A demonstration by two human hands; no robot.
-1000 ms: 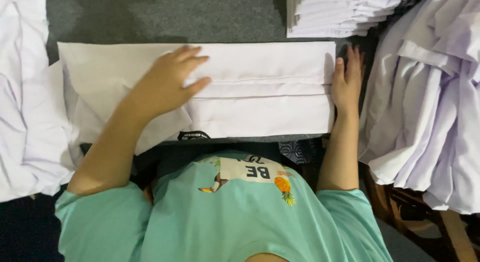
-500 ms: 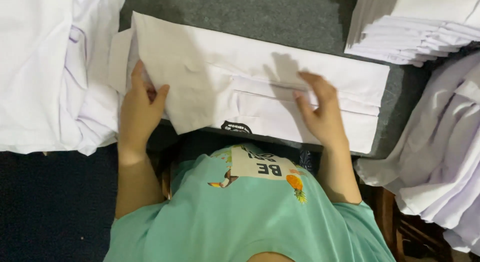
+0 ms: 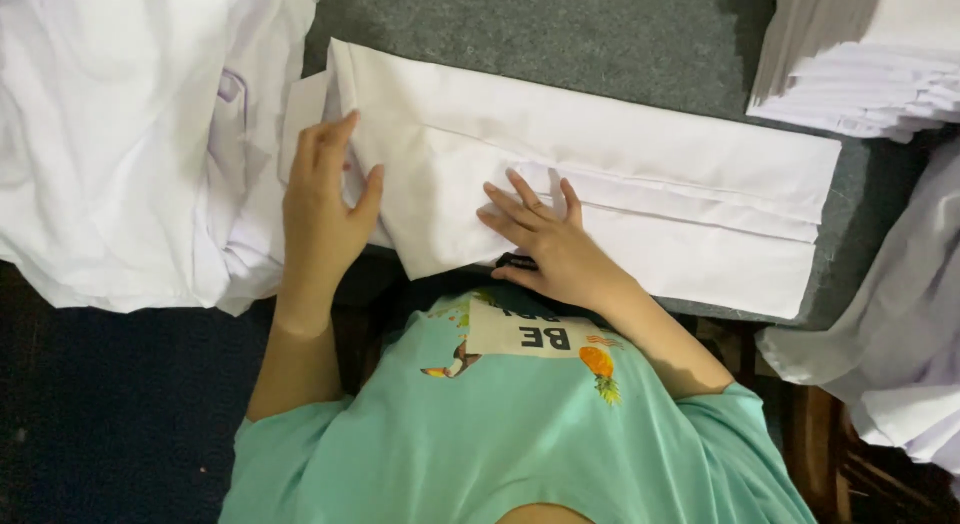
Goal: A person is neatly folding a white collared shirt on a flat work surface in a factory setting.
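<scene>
Pressing flat on a folded white garment (image 3: 620,184), the right hand (image 3: 550,246) lies palm down with fingers spread near the fold's near edge; it grasps nothing, only bears on the cloth. The left hand (image 3: 322,209) sits at the garment's left end, fingers extended upward along the edge and thumb out to the side; whether it pinches a layer or merely braces the end cannot be told, since the fingertips overlap the cloth.

Position of the garment: laid lengthwise across a grey felt-like table surface (image 3: 560,44), long pleats running left to right, the near left corner overhanging the table edge toward the person's teal shirt (image 3: 500,424).

Surroundings: loose heap of white clothing (image 3: 130,134) touching the left hand's side; a stack of folded white pieces (image 3: 860,54) at the far right; more white garments hanging (image 3: 900,334) at the right edge.

Risks, as judged:
- The overhanging corner could slide off the table if the right hand lifts, since that hand appears to be what pins it.
- The pleats could shift out of line if the left end is pushed sideways while the middle is held, causing a skewed fold.
- The loose heap lies close enough that a sleeve might catch under the left end.
</scene>
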